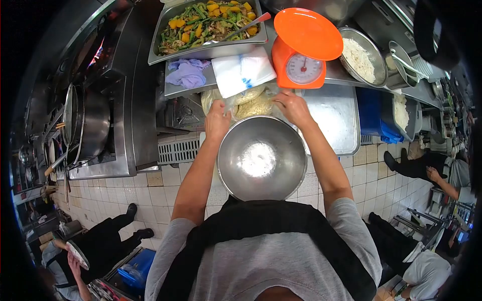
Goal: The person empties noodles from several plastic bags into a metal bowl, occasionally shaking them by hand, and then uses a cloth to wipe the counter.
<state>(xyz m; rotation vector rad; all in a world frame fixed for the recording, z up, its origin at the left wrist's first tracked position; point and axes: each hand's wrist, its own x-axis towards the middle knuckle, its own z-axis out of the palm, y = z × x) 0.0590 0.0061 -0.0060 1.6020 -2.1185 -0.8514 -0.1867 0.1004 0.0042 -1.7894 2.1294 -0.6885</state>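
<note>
My left hand [217, 120] is closed in a pinch on the left edge of a clear plastic bag. My right hand [293, 107] pinches the opposite edge, its fingertips just below the orange scale [303, 68]. Between them the bag is spread wide, showing a pale yellow, fine-textured food [254, 107] inside. Right in front of my body, between my forearms, is a large steel mixing bowl [261, 158] with nothing in it. A stack of white plastic bags [243, 71] lies on the shelf above my hands, beside a crumpled purple cloth [187, 73].
A steel pan of cooked vegetables [207, 27] with a spoon sits on the shelf. To the right are a metal tray [331, 123], a colander of white food [360, 57] and a blue bin [374, 118]. A large pot [93, 125] stands left. People are behind me on both sides.
</note>
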